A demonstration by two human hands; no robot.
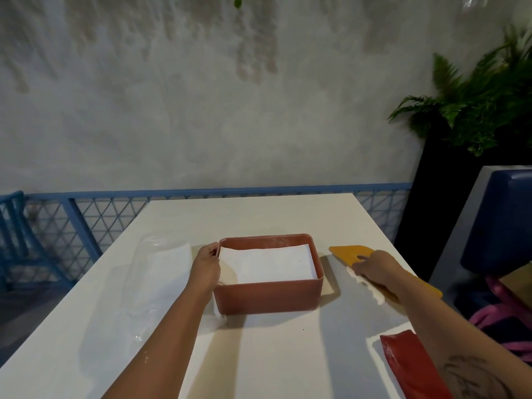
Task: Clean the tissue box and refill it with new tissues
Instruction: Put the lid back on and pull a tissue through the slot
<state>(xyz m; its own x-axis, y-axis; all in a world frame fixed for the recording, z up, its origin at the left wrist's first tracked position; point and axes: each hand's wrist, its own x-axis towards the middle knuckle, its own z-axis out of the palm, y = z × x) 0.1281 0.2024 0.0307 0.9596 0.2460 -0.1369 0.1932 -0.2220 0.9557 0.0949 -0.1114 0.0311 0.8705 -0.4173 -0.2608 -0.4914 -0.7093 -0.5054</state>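
Observation:
A terracotta tissue box [267,295] stands open in the middle of the white table [259,214], with a stack of white tissues [267,264] inside. My left hand [205,264] grips the box's left wall, thumb over the rim. To the right of the box lies its yellow lid [349,253], flat on the table. My right hand [374,267] rests on the lid with fingers curled at its slot, and a white tissue [365,286] lies under the hand's edge.
A clear plastic tissue wrapper [161,272] lies left of the box. A red packet [411,367] on a white sheet sits at the near right. A blue chair [501,226] and a potted fern [472,110] stand to the right; a blue mesh fence [95,223] runs behind.

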